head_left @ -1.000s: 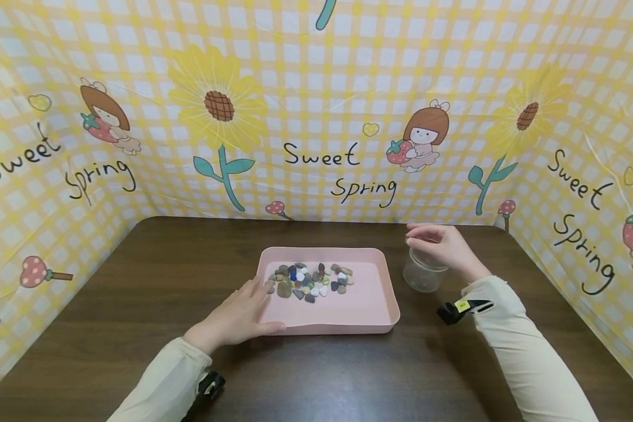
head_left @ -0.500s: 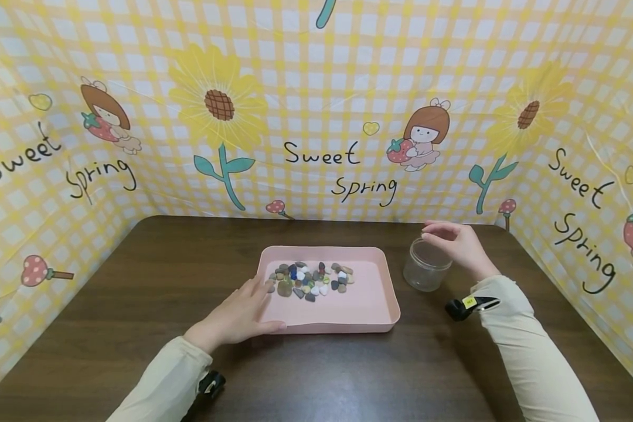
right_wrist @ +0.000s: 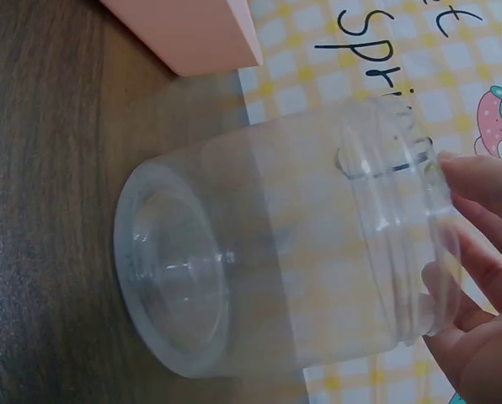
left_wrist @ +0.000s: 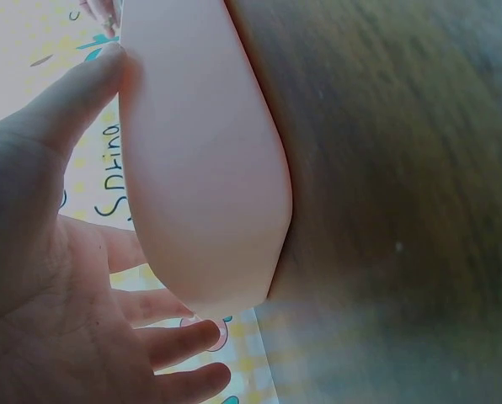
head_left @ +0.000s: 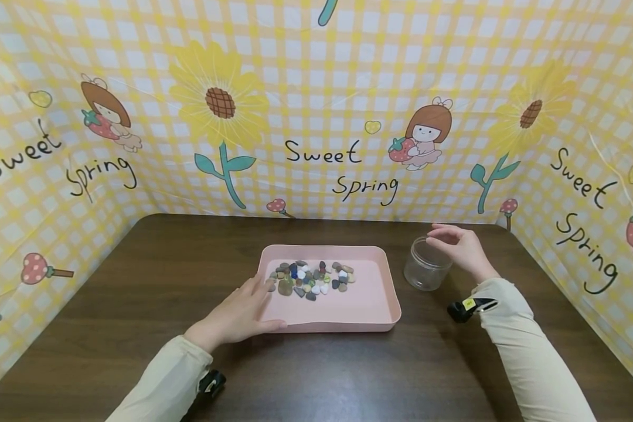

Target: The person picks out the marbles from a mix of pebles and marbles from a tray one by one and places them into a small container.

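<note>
A pink tray point(head_left: 366, 308) holds several mixed pebbles point(head_left: 285, 286), mostly grey and white, gathered toward its left and middle. My left hand point(head_left: 236, 313) rests against the tray's near left corner, fingers spread along the left wall and thumb at the front rim. To the right of the tray stands a clear jar point(head_left: 423, 276), upright and lidless. Over its rim my right hand point(head_left: 461, 249) brings thumb and fingertips together. A small yellowish pebble point(right_wrist: 431, 171) shows at those fingertips in the right wrist view, partly hidden. No pebbles show inside the jar.
Dark wooden table point(head_left: 316, 375) under everything. Behind and at both sides hangs a yellow checked cloth point(head_left: 316, 94) with printed flowers and lettering. A black wrist camera point(head_left: 460, 310) sits below the right cuff, another under the left.
My right hand has moved a little to the right and back over the jar, uncovering more of its rim. The left hand and the tray stay put.
</note>
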